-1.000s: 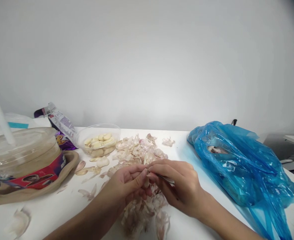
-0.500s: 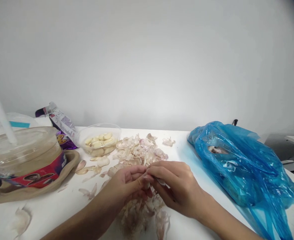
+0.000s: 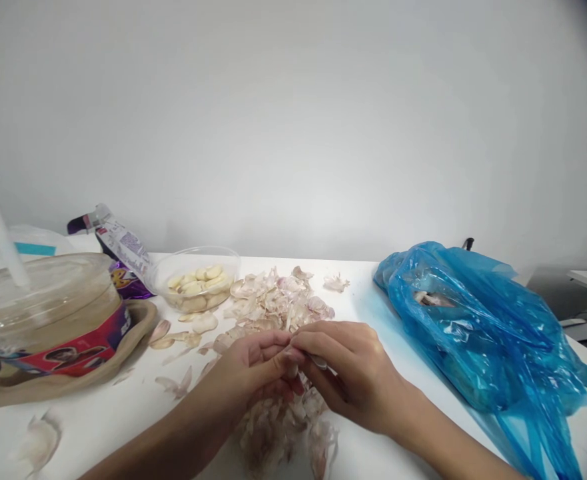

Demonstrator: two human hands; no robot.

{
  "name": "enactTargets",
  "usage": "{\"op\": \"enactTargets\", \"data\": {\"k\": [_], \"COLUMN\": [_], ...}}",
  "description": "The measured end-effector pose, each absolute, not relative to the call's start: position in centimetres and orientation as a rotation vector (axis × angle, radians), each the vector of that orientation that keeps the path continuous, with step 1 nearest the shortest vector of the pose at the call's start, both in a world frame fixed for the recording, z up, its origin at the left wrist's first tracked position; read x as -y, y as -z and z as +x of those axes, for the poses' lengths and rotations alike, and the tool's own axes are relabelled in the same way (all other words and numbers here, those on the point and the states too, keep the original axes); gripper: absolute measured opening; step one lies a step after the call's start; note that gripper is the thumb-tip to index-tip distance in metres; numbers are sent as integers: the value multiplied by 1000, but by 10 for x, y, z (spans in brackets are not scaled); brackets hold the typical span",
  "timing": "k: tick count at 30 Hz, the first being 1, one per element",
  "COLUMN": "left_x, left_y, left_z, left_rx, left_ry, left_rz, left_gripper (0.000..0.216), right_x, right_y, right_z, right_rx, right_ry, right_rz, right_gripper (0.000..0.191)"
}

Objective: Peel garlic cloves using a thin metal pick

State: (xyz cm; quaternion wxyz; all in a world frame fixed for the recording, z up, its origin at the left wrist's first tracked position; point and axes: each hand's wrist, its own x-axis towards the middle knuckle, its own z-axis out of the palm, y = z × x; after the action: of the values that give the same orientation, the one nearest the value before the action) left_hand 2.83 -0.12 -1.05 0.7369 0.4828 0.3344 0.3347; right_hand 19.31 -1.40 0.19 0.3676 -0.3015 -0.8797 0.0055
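In the head view, both hands meet low in the middle, fingertips touching above a white table. The left hand is half curled, its thumb pressed in against the fingers in a closed pinch; what it grasps is probably a garlic clove, mostly hidden where the two hands meet. The right hand is bent over from the other side, thumb and forefinger drawn together, gripping a slim pale piece that shows beneath the forefinger; its fingertips touch the left thumb. Neither grip stands open.

Papery skins lie heaped beyond and beneath the hands. Past the left hand, a clear tub holds pale peeled cloves, with one loose clove just in front of it. A lidded cup with a straw stands further left, and a blue plastic bag lies to the right, apart from the right hand.
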Motion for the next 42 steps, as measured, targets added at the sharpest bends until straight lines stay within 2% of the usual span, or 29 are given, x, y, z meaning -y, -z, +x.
{"op": "enactTargets", "data": {"k": [42], "left_x": [2], "left_y": [11], "left_z": [27], "left_rx": [-678], "left_ry": [-709], "left_rz": [1069], "left_gripper": [15], "right_x": [15], "right_y": [-2], "right_z": [194], "right_rx": [2259], "right_ry": [-21], "right_rz": [-753], "right_gripper": [12]}}
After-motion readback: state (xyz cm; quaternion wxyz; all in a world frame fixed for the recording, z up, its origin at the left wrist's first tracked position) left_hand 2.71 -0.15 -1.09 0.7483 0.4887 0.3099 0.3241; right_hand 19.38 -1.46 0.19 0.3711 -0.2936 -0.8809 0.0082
